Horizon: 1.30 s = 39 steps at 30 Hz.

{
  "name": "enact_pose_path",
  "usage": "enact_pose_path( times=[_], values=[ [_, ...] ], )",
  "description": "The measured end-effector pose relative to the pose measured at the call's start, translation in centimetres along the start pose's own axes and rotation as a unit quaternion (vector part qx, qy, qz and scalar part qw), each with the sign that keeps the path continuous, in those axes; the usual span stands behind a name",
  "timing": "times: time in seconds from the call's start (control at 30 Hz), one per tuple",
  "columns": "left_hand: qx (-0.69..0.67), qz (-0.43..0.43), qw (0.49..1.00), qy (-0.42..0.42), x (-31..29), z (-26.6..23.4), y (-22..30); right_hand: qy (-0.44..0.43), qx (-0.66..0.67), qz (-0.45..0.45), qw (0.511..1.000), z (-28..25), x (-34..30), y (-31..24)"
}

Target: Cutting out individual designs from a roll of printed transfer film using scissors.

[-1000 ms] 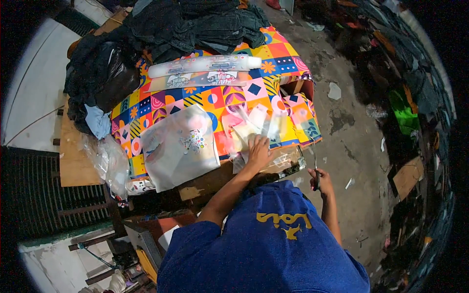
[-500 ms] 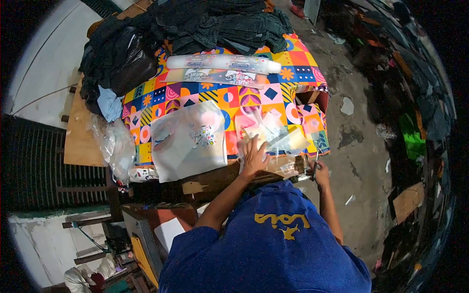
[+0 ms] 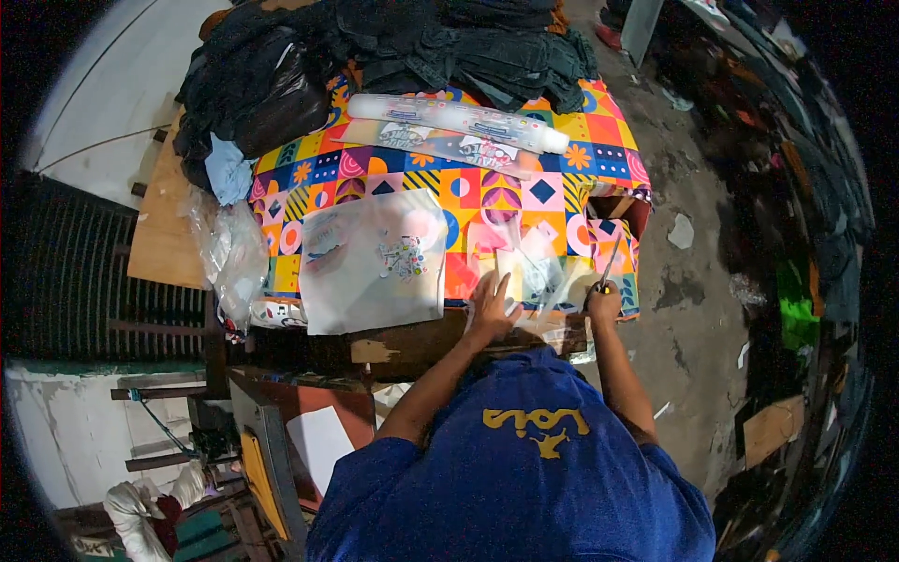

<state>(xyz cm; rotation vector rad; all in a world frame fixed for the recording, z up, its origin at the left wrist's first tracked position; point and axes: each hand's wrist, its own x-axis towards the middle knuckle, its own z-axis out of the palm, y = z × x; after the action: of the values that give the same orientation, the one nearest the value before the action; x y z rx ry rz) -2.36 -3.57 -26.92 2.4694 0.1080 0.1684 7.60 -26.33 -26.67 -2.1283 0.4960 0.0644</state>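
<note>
My left hand (image 3: 493, 309) rests with its fingers spread on loose pieces of clear plastic film (image 3: 541, 267) near the table's front edge. A pair of scissors (image 3: 611, 260) is held in my right hand (image 3: 604, 302), just right of that film, blades pointing away from me. Left of my left hand lies a whitish translucent sheet (image 3: 361, 281) with small colourful prints. Farther back, a roll of printed clear film (image 3: 449, 116) lies across the patterned cloth (image 3: 543, 190), with part of its film unrolled in front.
Dark folded garments (image 3: 478, 61) are heaped along the far edge, beside a black plastic bag (image 3: 286, 98). Crumpled clear plastic (image 3: 229, 258) hangs at the table's left side. On the right, scraps lie on the concrete floor (image 3: 688, 356). A bare wooden board (image 3: 173, 215) sticks out left.
My right hand has moved up and away from me with the scissors, from below the table's edge to beside the film. The left hand stays on the film. The view has shifted slightly.
</note>
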Motion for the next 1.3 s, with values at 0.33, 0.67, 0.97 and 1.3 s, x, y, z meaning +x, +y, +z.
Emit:
enact_pose_path(
  times=[0.33,0.67,0.97,1.3],
  values=[
    [-0.079,0.011,0.997,0.019,1.1,-1.4,0.8,0.05,0.114,0.006,0.992,0.4,5.8,6.5],
    [0.068,-0.009,0.982,0.178,5.5,-2.4,-5.6,-0.018,0.308,0.057,0.95,-0.3,4.2,3.2],
    [-0.262,-0.139,0.949,0.106,8.5,-4.4,-8.3,-0.043,0.378,0.04,0.924,-2.7,4.3,-0.3],
    [-0.131,-0.128,0.97,0.16,3.9,-6.8,-5.9,-0.071,0.399,0.067,0.912,0.1,1.9,-3.9]
  ],
)
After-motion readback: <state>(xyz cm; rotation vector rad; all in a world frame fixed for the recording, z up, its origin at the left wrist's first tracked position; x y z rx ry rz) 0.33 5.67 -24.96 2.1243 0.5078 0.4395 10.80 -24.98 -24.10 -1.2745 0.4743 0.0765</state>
